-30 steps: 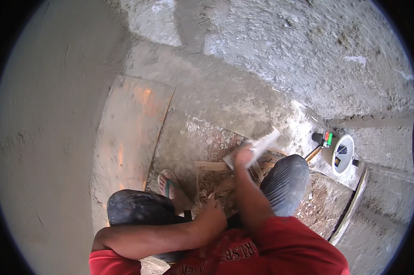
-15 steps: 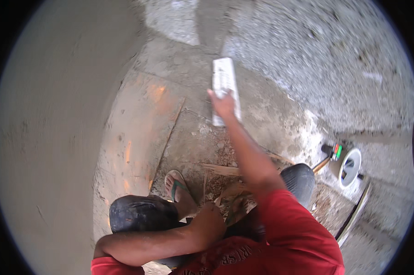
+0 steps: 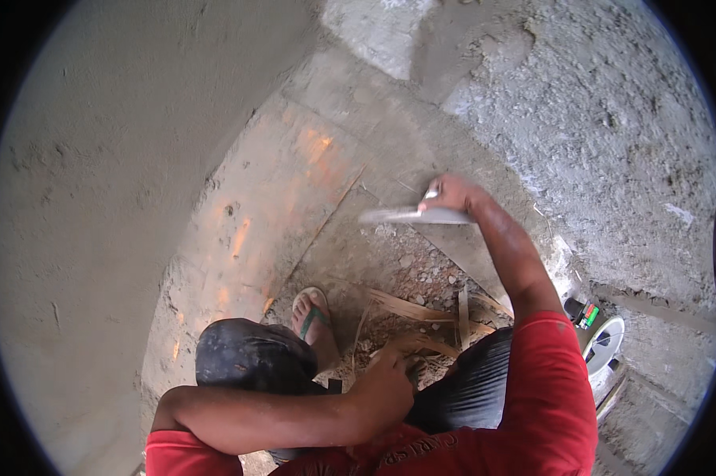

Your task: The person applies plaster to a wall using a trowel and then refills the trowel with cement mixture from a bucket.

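Slightly right of the frame's centre, the right hand (image 3: 451, 193) is closed around the handle of a flat trowel (image 3: 413, 215), whose blurred plate extends near the centre. At lower middle, the left hand (image 3: 386, 390) shows curled fingers; I cannot tell if they hold something. Wood strips (image 3: 413, 308) lie above it.

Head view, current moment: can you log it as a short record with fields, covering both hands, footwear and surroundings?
Right hand: gripping a flat, pale trowel, arm reaching forward; hand at
Trowel: long blade seen nearly edge-on, blurred; contact with the ground unclear
Left hand: between the knees, near wood strips; grip unclear
Footwear: sandal with green strap, left foot
Right side: pale bucket with items inside
Ground ahead: loose rubble
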A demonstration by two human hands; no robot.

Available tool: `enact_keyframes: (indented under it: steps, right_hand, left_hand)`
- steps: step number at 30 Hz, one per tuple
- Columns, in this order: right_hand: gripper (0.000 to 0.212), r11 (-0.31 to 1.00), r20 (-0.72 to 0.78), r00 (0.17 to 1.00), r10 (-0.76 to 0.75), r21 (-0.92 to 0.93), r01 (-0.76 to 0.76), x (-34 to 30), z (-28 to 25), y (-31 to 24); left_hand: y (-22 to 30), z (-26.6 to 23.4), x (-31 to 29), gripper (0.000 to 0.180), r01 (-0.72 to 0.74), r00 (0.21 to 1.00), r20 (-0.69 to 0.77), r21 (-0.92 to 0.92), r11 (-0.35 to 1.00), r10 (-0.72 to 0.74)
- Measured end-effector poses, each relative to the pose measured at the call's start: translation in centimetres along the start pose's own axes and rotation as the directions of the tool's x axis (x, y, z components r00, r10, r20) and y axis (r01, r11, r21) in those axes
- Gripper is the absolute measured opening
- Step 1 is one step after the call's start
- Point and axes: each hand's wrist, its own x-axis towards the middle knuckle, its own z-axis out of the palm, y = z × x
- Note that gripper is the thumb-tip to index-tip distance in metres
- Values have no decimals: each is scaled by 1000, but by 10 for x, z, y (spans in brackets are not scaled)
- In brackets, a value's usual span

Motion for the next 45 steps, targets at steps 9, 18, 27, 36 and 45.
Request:
enact_keyframes:
  steps: [9, 18, 27, 36, 45]
  right_hand:
    - [52, 992, -60, 992, -114, 44, 117, 5, 25, 26]
    - [51, 995, -108, 994, -13, 100, 24, 11, -30, 33]
    - [48, 956, -80, 995, 67, 289, -42, 34, -8, 32]
    - [54, 882, -279, 939, 199, 469, -48, -27, 9, 82]
    - [50, 153, -176, 165, 971, 978, 144, -121, 140, 36]
  left_hand:
    - [2, -11, -17, 27, 22, 998, 60, 20, 1000, -23]
    - [3, -10, -23, 30, 22, 1000, 4, 96, 995, -23]
    - [4, -11, -20, 28, 20, 1000, 14, 143, 989, -23]
    - [-2, -14, -11, 31, -39, 999, -1, -5, 999, 39]
    - [-10, 1, -6, 31, -41, 995, -87, 2, 999, 41]
